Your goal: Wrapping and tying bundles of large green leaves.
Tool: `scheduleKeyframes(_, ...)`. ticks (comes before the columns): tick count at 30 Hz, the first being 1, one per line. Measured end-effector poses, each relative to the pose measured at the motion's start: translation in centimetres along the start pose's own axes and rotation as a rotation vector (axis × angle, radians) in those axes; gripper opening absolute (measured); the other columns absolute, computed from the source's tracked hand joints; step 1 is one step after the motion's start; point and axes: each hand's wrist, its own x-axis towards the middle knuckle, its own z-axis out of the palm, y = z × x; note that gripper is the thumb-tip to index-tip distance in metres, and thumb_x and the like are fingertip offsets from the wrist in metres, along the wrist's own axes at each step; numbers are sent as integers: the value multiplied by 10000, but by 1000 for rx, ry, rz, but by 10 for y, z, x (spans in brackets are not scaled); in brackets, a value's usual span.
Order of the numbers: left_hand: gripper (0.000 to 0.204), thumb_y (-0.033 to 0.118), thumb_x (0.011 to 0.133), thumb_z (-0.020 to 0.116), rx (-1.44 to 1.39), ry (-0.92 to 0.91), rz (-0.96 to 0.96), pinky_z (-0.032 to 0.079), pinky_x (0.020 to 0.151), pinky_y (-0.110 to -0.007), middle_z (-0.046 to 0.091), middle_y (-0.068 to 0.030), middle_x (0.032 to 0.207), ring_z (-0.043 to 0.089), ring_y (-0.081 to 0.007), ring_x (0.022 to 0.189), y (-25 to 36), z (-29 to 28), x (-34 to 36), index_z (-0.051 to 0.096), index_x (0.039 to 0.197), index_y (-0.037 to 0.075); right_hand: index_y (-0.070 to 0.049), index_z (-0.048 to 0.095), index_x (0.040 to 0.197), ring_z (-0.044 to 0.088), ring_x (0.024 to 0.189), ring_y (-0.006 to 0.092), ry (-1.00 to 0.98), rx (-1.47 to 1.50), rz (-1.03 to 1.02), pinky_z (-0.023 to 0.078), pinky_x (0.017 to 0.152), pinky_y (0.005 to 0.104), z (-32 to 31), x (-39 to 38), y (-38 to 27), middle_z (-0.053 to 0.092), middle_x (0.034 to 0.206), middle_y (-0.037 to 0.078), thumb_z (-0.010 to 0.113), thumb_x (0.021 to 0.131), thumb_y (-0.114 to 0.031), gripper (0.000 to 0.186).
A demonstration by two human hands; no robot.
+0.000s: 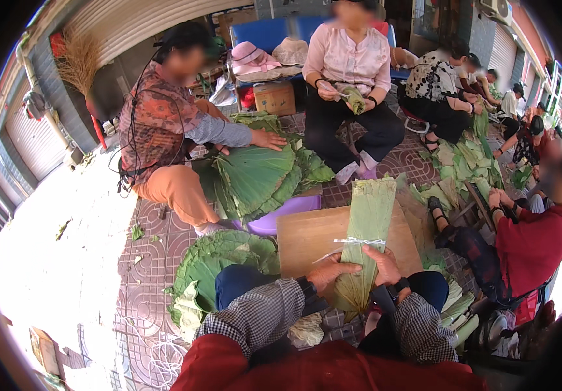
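Note:
A long bundle of folded green lotus leaves [370,210] stands upright in front of me, wider and flat at its top and narrowing toward the bottom. White string [367,242] runs around its middle, with a loose end out to the left. My left hand [326,272] grips the bundle's left side below the string, thumb across the front. On the other side, my right hand [386,266] closes around it just under the string, thumb pointing up. The fingers behind the bundle are hidden. Behind it lies a wooden board [307,228].
Stacked lotus leaves [196,260] lie by my left knee. Across from me, one person presses a leaf pile [258,176] over a purple basin [287,214]; another holds a tied bundle [355,101]. Loose white string [163,362] lies on the paving. More people sit at right among leaves [466,166].

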Motion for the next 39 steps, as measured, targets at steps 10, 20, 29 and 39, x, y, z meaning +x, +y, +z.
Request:
scheduleKeyframes(10,483,99,890,708,-278,-168,-245,533,962,-424,652,-108,1237,659,-257,1087,16,9,-12,538,1337,34,-8,544,1310,649,1072,270,-102,63,-163,541,927,443,7,-1,-13,642,1222,129,660,931,-144,419)
scheduleKeyframes(20,570,63,832,760,33,-150,-78,461,1037,-370,638,-87,1267,604,-211,1156,-11,3,-13,540,1357,41,-4,535,1314,640,1107,297,-112,138,-88,530,966,504,11,-18,-25,642,1232,135,686,903,-148,461)
scheduleKeyframes(29,589,50,776,796,-10,-95,-55,464,1028,-365,641,-91,1261,600,-204,1155,-9,1,-27,572,1321,34,-18,527,1313,646,1090,322,-147,89,-124,553,928,515,23,-21,-17,639,1224,141,724,858,-105,504)
scheduleKeyframes(39,536,35,779,785,-71,-171,-199,491,985,-359,661,-104,1234,618,-214,1126,0,-7,-32,604,1283,12,-62,487,1358,633,1093,329,-59,265,45,541,934,529,30,-19,-19,619,1233,128,711,851,-90,554)
